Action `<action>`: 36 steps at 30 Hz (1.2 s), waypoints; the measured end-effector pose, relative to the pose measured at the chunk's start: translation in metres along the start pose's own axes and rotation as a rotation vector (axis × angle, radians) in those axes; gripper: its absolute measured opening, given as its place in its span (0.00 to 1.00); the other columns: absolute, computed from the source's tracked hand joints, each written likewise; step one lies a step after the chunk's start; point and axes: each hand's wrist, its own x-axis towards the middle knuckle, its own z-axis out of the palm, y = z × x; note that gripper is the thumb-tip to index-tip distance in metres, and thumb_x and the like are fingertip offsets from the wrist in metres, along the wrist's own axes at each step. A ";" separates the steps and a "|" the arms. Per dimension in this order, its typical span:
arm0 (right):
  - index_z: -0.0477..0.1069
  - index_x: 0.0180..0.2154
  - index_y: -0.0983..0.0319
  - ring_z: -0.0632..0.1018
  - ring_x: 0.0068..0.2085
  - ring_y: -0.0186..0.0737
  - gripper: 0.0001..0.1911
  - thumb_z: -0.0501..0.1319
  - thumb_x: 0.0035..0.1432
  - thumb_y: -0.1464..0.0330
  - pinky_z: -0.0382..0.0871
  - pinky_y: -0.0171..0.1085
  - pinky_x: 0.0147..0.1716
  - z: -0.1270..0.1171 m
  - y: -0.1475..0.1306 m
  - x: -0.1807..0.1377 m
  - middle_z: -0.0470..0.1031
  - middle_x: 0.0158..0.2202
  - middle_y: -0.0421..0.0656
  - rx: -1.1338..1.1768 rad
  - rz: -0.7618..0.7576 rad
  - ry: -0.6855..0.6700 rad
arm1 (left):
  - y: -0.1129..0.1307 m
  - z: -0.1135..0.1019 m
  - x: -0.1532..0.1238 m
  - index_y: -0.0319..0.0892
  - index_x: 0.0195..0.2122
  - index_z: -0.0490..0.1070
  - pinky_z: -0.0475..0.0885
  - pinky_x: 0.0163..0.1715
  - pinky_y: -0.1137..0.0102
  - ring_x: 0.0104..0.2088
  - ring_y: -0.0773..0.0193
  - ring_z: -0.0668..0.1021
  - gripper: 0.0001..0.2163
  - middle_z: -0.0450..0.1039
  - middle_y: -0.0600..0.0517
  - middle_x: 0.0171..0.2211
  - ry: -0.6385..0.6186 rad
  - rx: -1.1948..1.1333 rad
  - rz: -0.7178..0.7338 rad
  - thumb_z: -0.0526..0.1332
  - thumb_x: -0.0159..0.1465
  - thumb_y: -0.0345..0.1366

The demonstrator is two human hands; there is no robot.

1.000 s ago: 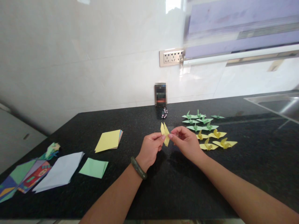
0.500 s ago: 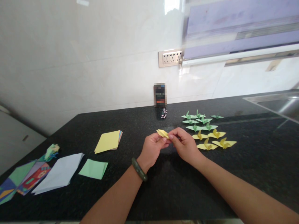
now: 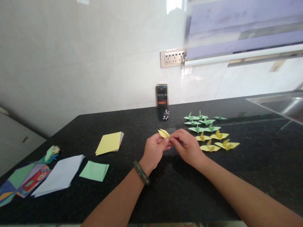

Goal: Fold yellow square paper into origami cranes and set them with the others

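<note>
A small folded piece of yellow origami paper (image 3: 163, 133) is pinched between my two hands above the dark counter. My left hand (image 3: 155, 149), with a dark green bangle at its wrist, grips the paper from the left with thumb and fingers. On the other side, my right hand (image 3: 187, 146) has its thumb and forefinger closed at the paper's right end. The fingers hide the lower part of the folds. Just right of my right hand stand several yellow paper cranes (image 3: 219, 135), with several green paper cranes (image 3: 197, 129) behind them.
Left on the counter (image 3: 189, 201) lie a yellow-topped paper stack (image 3: 109, 143), green sheets (image 3: 94, 171), white sheets (image 3: 59, 176) and a colourful packet (image 3: 35, 180). A phone-like device (image 3: 162, 96) with a beaded strap (image 3: 166, 114) leans against the wall. A sink (image 3: 279, 102) is at right.
The yellow paper has tilted slightly and shows more of its folded face. My right fingertips have shifted a little lower along its end; both hands stay in nearly the same place.
</note>
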 end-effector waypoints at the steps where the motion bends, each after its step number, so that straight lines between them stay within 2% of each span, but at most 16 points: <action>1: 0.70 0.30 0.61 0.71 0.33 0.38 0.07 0.54 0.57 0.72 0.65 0.36 0.32 0.000 0.000 0.000 0.70 0.30 0.44 0.016 0.013 0.002 | 0.000 0.000 0.000 0.36 0.33 0.72 0.72 0.30 0.73 0.27 0.67 0.77 0.11 0.76 0.50 0.28 0.000 0.007 0.001 0.65 0.52 0.37; 5: 0.70 0.28 0.62 0.71 0.32 0.38 0.07 0.55 0.56 0.71 0.65 0.36 0.32 0.002 0.003 0.001 0.68 0.28 0.43 0.095 0.100 -0.001 | -0.002 0.000 0.000 0.35 0.32 0.72 0.73 0.29 0.72 0.26 0.67 0.77 0.12 0.76 0.50 0.27 0.025 0.055 0.004 0.65 0.51 0.39; 11: 0.70 0.28 0.62 0.70 0.25 0.35 0.07 0.59 0.52 0.65 0.64 0.35 0.25 0.008 0.011 -0.001 0.71 0.24 0.40 0.270 0.394 -0.050 | -0.006 -0.003 0.002 0.35 0.30 0.73 0.73 0.27 0.72 0.27 0.65 0.77 0.13 0.76 0.49 0.25 0.031 0.181 0.040 0.65 0.51 0.41; 18: 0.70 0.23 0.61 0.70 0.27 0.35 0.07 0.60 0.51 0.67 0.63 0.35 0.28 0.003 0.006 0.002 0.69 0.24 0.40 0.174 0.268 -0.023 | -0.002 -0.003 0.000 0.36 0.27 0.73 0.66 0.19 0.76 0.21 0.68 0.75 0.09 0.74 0.50 0.20 0.071 0.288 0.048 0.62 0.53 0.38; 22: 0.69 0.24 0.62 0.67 0.24 0.33 0.09 0.61 0.50 0.63 0.61 0.33 0.24 0.003 0.006 0.003 0.68 0.22 0.39 0.271 0.393 -0.068 | 0.004 -0.004 0.001 0.36 0.23 0.72 0.58 0.15 0.77 0.15 0.73 0.67 0.09 0.69 0.54 0.15 0.126 0.276 0.056 0.62 0.53 0.38; 25: 0.68 0.25 0.63 0.65 0.22 0.31 0.12 0.60 0.50 0.60 0.60 0.32 0.21 0.004 0.007 0.002 0.65 0.20 0.37 0.354 0.460 -0.136 | 0.005 -0.008 0.003 0.36 0.23 0.72 0.55 0.16 0.77 0.15 0.75 0.63 0.09 0.66 0.55 0.15 0.141 0.196 0.058 0.63 0.52 0.39; 28: 0.69 0.25 0.63 0.64 0.21 0.30 0.14 0.60 0.51 0.59 0.58 0.31 0.20 0.004 0.007 0.002 0.65 0.20 0.37 0.354 0.430 -0.210 | 0.003 -0.012 0.005 0.36 0.24 0.72 0.55 0.16 0.77 0.17 0.75 0.63 0.10 0.65 0.56 0.17 0.084 0.126 0.047 0.63 0.52 0.40; 31: 0.68 0.22 0.63 0.63 0.20 0.29 0.15 0.59 0.51 0.58 0.56 0.30 0.18 0.004 0.006 0.001 0.63 0.18 0.36 0.349 0.414 -0.224 | 0.001 -0.013 0.006 0.36 0.23 0.71 0.56 0.17 0.77 0.17 0.75 0.63 0.12 0.62 0.57 0.16 0.028 0.110 0.021 0.64 0.51 0.42; 36: 0.67 0.20 0.63 0.62 0.20 0.29 0.15 0.61 0.49 0.59 0.55 0.30 0.18 0.003 0.006 0.002 0.62 0.17 0.35 0.339 0.427 -0.175 | 0.003 -0.010 0.005 0.37 0.24 0.71 0.61 0.19 0.76 0.18 0.73 0.66 0.12 0.66 0.56 0.17 0.079 0.077 0.010 0.65 0.49 0.42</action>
